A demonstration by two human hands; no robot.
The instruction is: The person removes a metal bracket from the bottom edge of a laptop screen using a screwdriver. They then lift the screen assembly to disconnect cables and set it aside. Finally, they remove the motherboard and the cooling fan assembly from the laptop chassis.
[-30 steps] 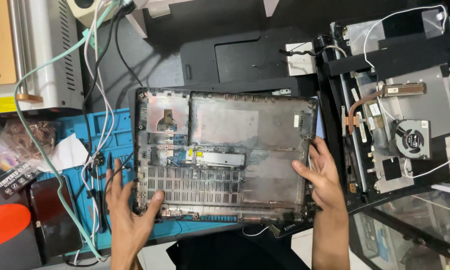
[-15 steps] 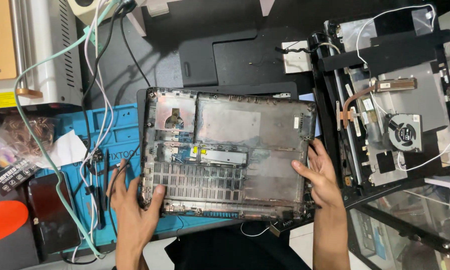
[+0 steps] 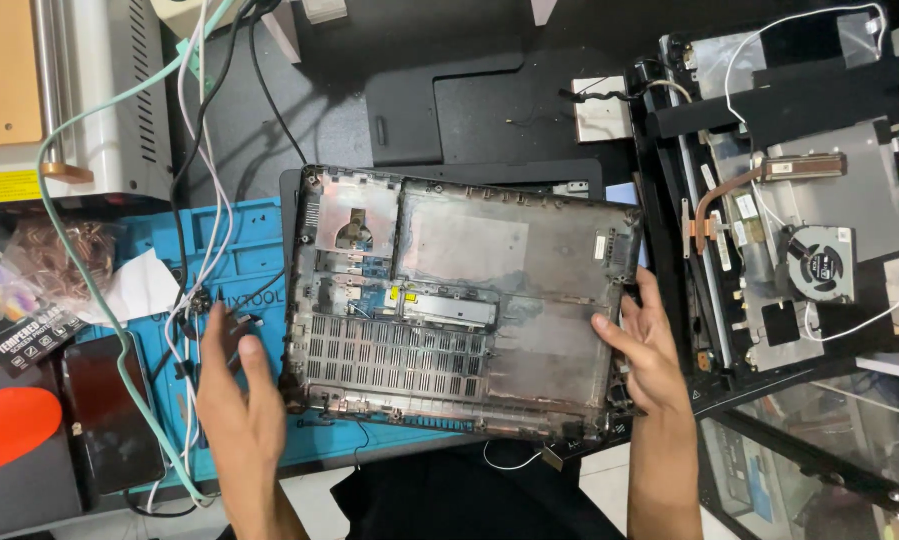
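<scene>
A person's right hand grips the right edge of a stripped laptop bottom case, thumb lying on the dusty inner face and fingers wrapped around the rim, while the left hand hovers flat just off the case's lower left corner, fingers spread and holding nothing. The case lies inner side up, tilted slightly clockwise, its left half over a blue repair mat and its near edge just beyond the fingertips of both hands. Judging by the bare shell, the teardown looks well advanced: no board, fan or battery shows inside, only vent slots, a few small blue and yellow patches and a silver bracket near the middle. Just right of the right hand's fingers sits the other half of the machine, with a cooling fan, a copper heat pipe and a white wire exposed, which suggests the internals remain on that side and any reassembly is yet to come. Left of the left hand's fingers, a bundle of white, green and black cables runs across the mat beside a dark phone. A black plastic panel lies beyond the case, away from both hands. Whether the shell is fully clear of screws cannot be told.
</scene>
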